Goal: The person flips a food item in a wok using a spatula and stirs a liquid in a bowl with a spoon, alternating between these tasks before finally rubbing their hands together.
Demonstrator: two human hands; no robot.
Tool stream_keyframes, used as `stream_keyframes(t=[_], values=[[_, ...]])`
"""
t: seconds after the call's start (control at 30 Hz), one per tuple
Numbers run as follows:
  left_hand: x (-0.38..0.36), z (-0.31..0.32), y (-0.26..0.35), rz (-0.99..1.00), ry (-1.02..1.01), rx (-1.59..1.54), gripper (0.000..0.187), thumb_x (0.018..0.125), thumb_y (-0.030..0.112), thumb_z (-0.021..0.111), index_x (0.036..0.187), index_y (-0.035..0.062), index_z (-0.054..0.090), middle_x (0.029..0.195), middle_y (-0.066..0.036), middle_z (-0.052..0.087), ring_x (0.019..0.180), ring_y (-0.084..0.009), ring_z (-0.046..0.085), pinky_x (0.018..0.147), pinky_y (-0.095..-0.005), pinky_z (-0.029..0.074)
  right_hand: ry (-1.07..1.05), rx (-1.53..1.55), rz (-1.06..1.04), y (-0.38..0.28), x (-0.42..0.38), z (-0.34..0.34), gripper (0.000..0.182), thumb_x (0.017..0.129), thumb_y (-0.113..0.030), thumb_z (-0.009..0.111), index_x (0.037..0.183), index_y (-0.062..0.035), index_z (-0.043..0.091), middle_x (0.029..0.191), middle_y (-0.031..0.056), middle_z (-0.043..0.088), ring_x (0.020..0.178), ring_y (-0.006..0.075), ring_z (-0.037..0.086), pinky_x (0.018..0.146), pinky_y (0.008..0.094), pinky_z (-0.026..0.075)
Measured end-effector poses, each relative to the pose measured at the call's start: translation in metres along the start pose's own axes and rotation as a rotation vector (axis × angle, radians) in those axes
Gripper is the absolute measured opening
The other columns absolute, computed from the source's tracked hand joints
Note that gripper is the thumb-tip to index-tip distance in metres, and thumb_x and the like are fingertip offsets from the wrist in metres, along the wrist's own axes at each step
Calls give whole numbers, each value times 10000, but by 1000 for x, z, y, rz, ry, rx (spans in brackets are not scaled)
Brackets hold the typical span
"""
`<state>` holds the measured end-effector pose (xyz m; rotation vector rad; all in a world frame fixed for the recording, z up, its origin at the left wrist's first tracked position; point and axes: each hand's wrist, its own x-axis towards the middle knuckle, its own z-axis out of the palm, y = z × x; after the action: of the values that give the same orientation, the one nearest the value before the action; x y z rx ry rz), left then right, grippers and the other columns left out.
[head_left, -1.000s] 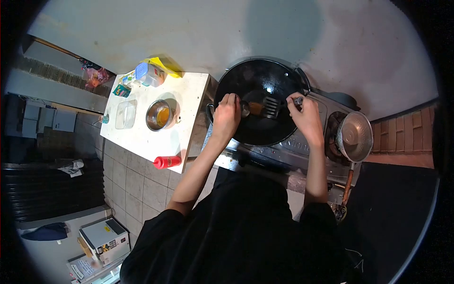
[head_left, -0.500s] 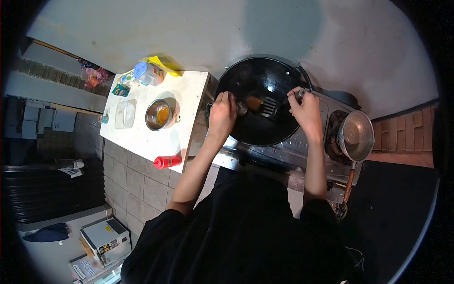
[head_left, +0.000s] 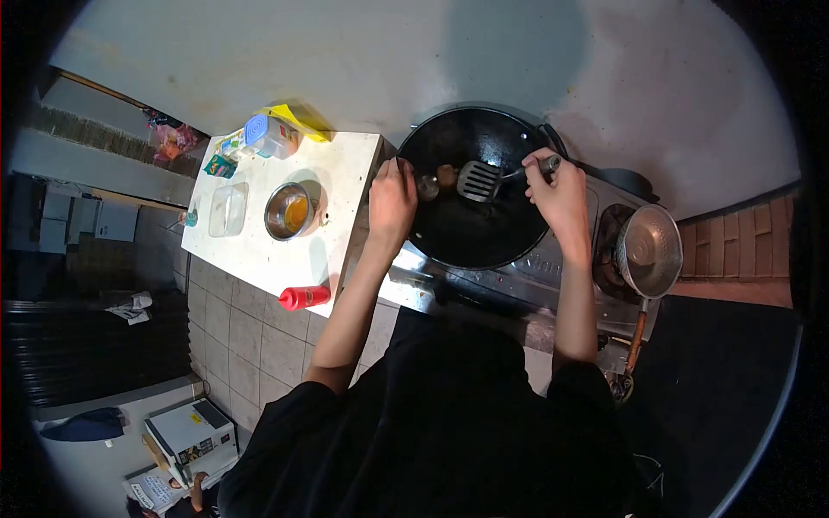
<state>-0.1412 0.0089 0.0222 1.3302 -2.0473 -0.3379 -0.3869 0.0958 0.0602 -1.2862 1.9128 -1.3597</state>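
Observation:
A black wok (head_left: 484, 233) sits on the stove beneath both hands. My right hand (head_left: 559, 192) is closed round the handle of a slotted spatula (head_left: 479, 181), whose flat head is over the wok. My left hand (head_left: 393, 200), at the wok's left rim, grips a metal utensil (head_left: 427, 186) with a shiny rounded end; its exact kind is hard to make out. Between that end and the spatula head is a small brown piece of food (head_left: 446, 177). The fingers hide most of both handles.
Left of the stove, a white table (head_left: 268, 268) holds a metal bowl (head_left: 278, 210) with yellow-orange contents, a clear tray (head_left: 228, 210), a blue-lidded container (head_left: 270, 136) and a red bottle (head_left: 304, 298). A metal saucepan (head_left: 649, 250) stands right of the wok. Part of another person (head_left: 197, 499) shows at lower left.
My left hand has shifted left towards the wok's rim. The spatula head and brown piece have moved left and slightly up. Part of another person has appeared at lower left.

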Motion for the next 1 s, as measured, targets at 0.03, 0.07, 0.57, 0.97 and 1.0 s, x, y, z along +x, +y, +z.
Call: stream_keyframes(t=[0.03,0.07,0.57,0.97,1.0], values=[[0,-2,0,-7,8,-3,169,981,98,523,935,-38,610,897,-245,636,810,-447,642,694,-514,523,-1,1,-1,0,0,1,147,887,-118,627,875,23,668,571,111,516,510,96,454,533,314,395],[0,-2,-1,-9,9,0,169,981,98,523,935,-38,610,897,-245,636,810,-447,642,694,-514,523,6,12,-14,-1,-2,3,135,884,-110,633,874,20,668,572,111,518,512,102,459,533,313,398],[-3,30,7,-15,-62,-87,196,989,104,514,917,-57,598,905,-276,635,833,-480,627,718,-525,511,17,-97,-68,-25,-22,-6,103,875,-84,648,875,19,650,636,159,574,524,193,539,558,329,441],[-4,17,15,14,-49,-55,176,974,74,520,908,-65,603,886,-261,636,806,-460,637,713,-518,514,-9,-115,-35,-24,-25,-14,114,884,-91,639,895,23,644,666,179,582,538,210,547,568,331,440],[-5,17,14,11,-43,-57,176,974,74,520,908,-65,603,886,-261,636,806,-460,637,713,-518,514,-5,-108,-40,-25,-24,-13,114,886,-91,639,896,22,643,678,179,590,549,210,554,574,331,444]])
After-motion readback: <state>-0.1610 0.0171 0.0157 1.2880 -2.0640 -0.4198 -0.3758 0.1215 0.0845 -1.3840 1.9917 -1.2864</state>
